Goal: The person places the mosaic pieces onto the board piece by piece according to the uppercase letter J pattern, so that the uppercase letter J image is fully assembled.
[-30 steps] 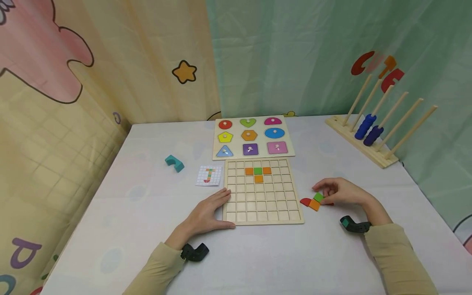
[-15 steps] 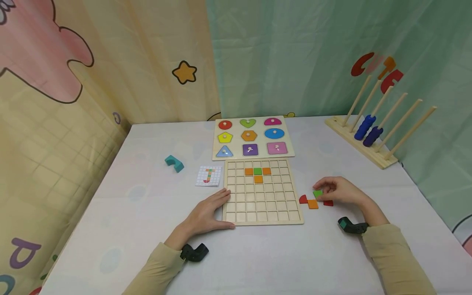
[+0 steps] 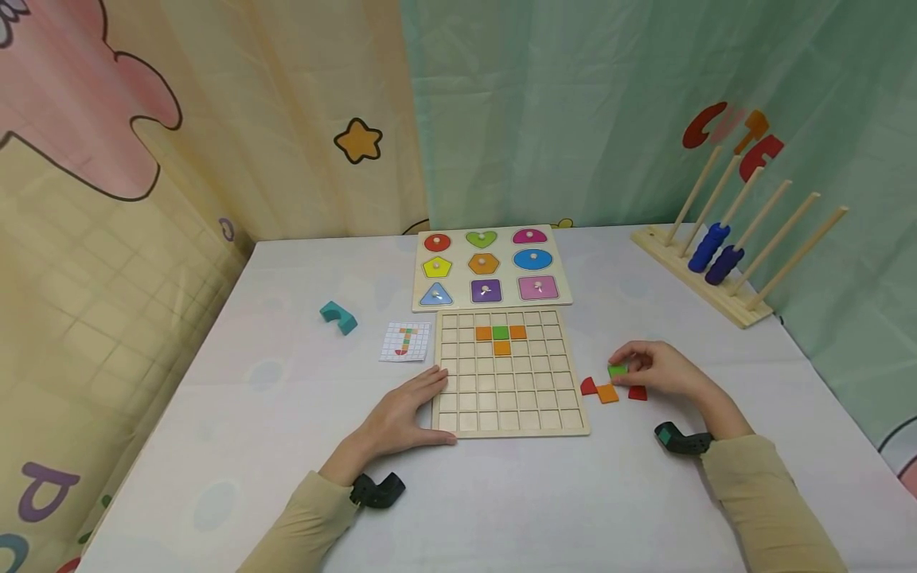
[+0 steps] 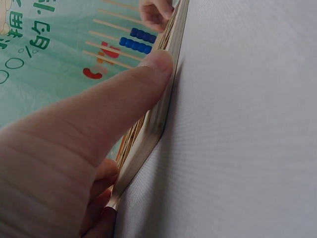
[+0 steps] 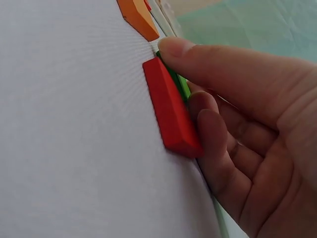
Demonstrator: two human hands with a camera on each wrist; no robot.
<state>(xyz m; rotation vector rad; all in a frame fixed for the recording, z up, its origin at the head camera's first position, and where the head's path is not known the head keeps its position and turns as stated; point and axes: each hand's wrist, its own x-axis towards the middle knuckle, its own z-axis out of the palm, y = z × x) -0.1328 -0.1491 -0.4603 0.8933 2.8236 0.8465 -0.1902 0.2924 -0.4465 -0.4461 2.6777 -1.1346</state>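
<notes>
To the right of the grid board [image 3: 510, 399], a loose green tile [image 3: 618, 371] is sitting right at the fingertips of the right hand [image 3: 657, 369], between thumb and forefinger. Whether it is touching the white table [image 3: 544, 509] I cannot tell. Closer to the board than the green tile, an orange tile [image 3: 607, 394] and a rounded red piece [image 3: 588, 387] are lying beside each other. Another red piece [image 3: 637, 393] is lying farther right of the board, just on the near side of the hand's fingers.

The right hand is pinching the green tile: thumb and forefinger are closing on it from opposite sides, while the remaining fingers are bending in toward the palm. The left hand [image 3: 401, 418] is resting at the board's near left corner, its fingers lying relaxed over the left edge and its thumb, well apart from them, reaching along the near edge.

A second ago the green tile was touching the orange one; now it is sitting apart, a little farther from the board's near edge. The farther red piece, mostly hidden under the hand then, is now showing. Since half a second ago the orange tile is lying turned at a slant. The left hand and the four tiles [image 3: 501, 333] on the board are staying put.
</notes>
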